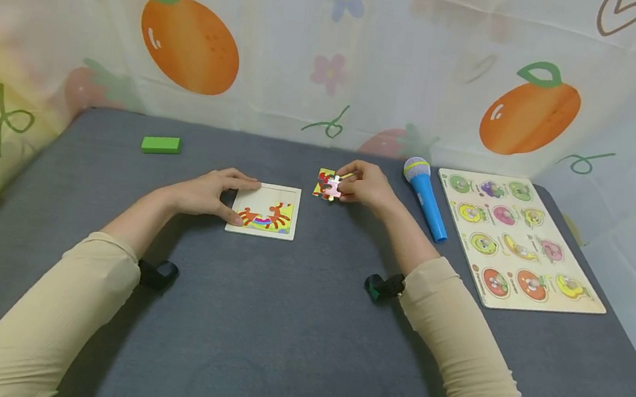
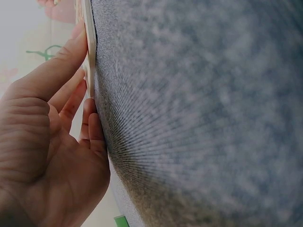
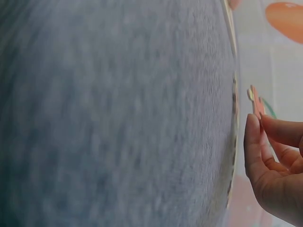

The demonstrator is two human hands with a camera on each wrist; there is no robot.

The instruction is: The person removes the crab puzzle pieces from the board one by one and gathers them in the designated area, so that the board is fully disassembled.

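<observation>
In the head view a small square wooden jigsaw board (image 1: 265, 193) lies on the table, its lower part filled with red, yellow and rainbow pieces. My left hand (image 1: 208, 193) holds its left side, thumb low on the board and fingers at the upper edge; the board's side (image 2: 91, 56) shows thin in the left wrist view. My right hand (image 1: 368, 188) pinches a pink-and-white jigsaw piece (image 1: 332, 188) between thumb and finger. The same piece (image 3: 256, 103) stands edge-on in the right wrist view. Red and yellow loose pieces (image 1: 323, 174) lie behind it, partly hidden.
A blue toy microphone (image 1: 429, 202) lies right of my right hand. Beyond it is a large wooden fruit puzzle board (image 1: 521, 243). At the back left sits a green block (image 1: 160, 145). A printed curtain (image 1: 289, 43) hangs behind the grey table (image 1: 278, 326).
</observation>
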